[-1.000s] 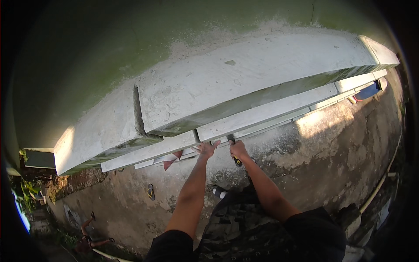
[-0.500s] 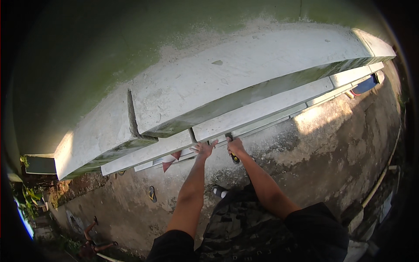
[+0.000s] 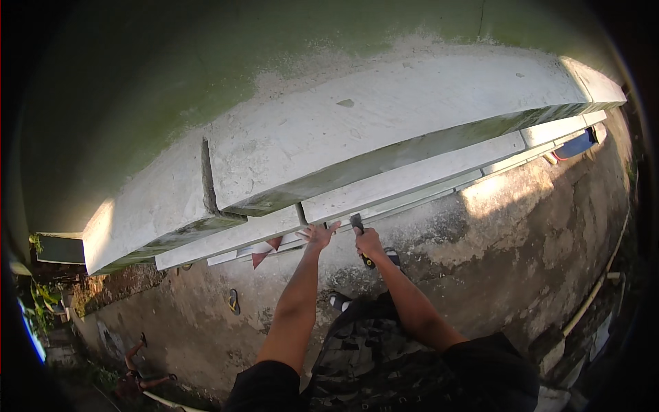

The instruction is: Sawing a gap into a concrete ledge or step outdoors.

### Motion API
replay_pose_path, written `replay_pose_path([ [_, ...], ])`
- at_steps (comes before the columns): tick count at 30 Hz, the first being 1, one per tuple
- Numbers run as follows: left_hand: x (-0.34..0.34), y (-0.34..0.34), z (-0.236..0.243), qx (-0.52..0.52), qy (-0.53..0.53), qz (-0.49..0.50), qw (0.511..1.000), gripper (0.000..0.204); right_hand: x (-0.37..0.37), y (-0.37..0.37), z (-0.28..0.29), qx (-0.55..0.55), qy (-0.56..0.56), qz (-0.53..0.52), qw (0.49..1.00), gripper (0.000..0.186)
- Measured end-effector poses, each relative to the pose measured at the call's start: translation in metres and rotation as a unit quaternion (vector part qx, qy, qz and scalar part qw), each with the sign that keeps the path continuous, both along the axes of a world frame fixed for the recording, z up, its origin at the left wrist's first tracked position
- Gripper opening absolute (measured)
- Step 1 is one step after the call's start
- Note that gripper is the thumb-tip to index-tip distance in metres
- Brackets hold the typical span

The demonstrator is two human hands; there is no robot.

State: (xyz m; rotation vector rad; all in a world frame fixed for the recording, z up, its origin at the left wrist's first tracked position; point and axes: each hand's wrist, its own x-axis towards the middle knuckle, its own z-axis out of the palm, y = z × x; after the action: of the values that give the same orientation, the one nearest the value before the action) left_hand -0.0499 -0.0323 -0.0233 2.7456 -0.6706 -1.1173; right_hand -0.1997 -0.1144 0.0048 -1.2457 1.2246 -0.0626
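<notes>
My right hand (image 3: 369, 243) is closed around the black-and-yellow handle of a scraper (image 3: 356, 222). Its flat dark blade points up toward the lower pale ledge (image 3: 405, 182), a little below that ledge's front edge. To the left, my left hand (image 3: 318, 235) is open with fingers spread, at the ledge's edge just below a dark vertical gap (image 3: 301, 214). Nothing shows in it, though the ledge may cover some fingertips. Beside my left hand, red-and-white triangular pieces (image 3: 264, 255) stick out from under the ledge.
Above runs a wider whitish ledge (image 3: 384, 117) with a cracked joint, against a green wall (image 3: 206, 62). A flip-flop (image 3: 234, 301) lies on the stained concrete ground (image 3: 473, 268). Another person (image 3: 137, 371) is at lower left. A blue object (image 3: 576, 145) sits far right; a pipe (image 3: 597, 288) runs along the right.
My right hand and the scraper have drawn back slightly from the ledge, so more of the blade shows. My left hand stays nearly in place; the view has shifted a little.
</notes>
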Motion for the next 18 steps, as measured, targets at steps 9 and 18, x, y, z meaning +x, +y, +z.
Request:
replay_pose_path([
  [9, 0.002, 0.006, -0.015, -0.033, -0.013, 0.015, 0.999, 0.109, -0.005, -0.004, 0.007, -0.017, 0.018, 0.034, 0.999, 0.04],
  [18, 0.006, 0.003, -0.008, -0.01, 0.014, -0.003, 1.0, 0.107, 0.001, -0.005, 0.004, -0.003, 0.02, 0.06, 0.998, 0.041],
])
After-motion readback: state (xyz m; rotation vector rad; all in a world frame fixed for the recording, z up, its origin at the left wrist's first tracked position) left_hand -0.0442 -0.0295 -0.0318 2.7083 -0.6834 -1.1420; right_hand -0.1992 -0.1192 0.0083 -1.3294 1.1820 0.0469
